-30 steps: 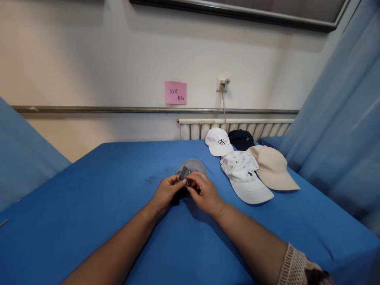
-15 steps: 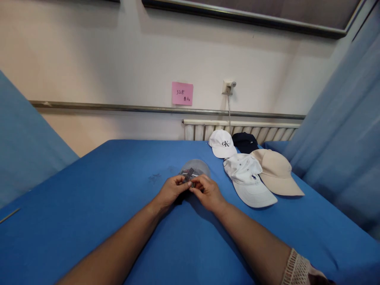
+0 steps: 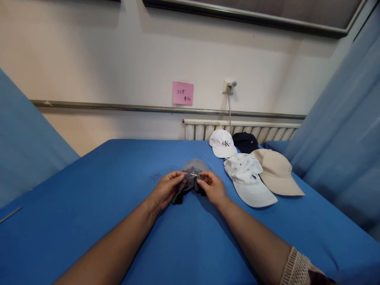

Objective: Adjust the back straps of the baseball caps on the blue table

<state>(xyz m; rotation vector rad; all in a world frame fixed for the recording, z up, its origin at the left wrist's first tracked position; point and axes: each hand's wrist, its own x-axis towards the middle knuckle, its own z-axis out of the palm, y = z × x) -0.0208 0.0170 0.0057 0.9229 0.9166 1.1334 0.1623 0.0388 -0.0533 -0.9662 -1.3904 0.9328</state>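
Observation:
A grey baseball cap [image 3: 196,163] lies on the blue-covered table in front of me, its back opening and straps towards me. My left hand [image 3: 167,186] is closed, thumb and fingers pinching a grey strap of the cap at its left side. On the other side my right hand [image 3: 213,187] is closed, pinching the opposite strap end, where a small dark piece that looks like a buckle shows. A gap now separates the two strap ends. Black lining hangs out below the straps. Fingertips partly hide both strap ends.
To the right lie a white cap with letters [image 3: 222,143], a dark navy cap [image 3: 245,141], a pale cap with a small horse logo [image 3: 247,180] and a beige cap [image 3: 277,172]. A thin stick [image 3: 10,215] lies at the far left. Blue curtains [image 3: 341,150] hang at both sides.
My hands have moved apart, left hand to the left and right hand to the right. The strap ends, close together before, are now separated.

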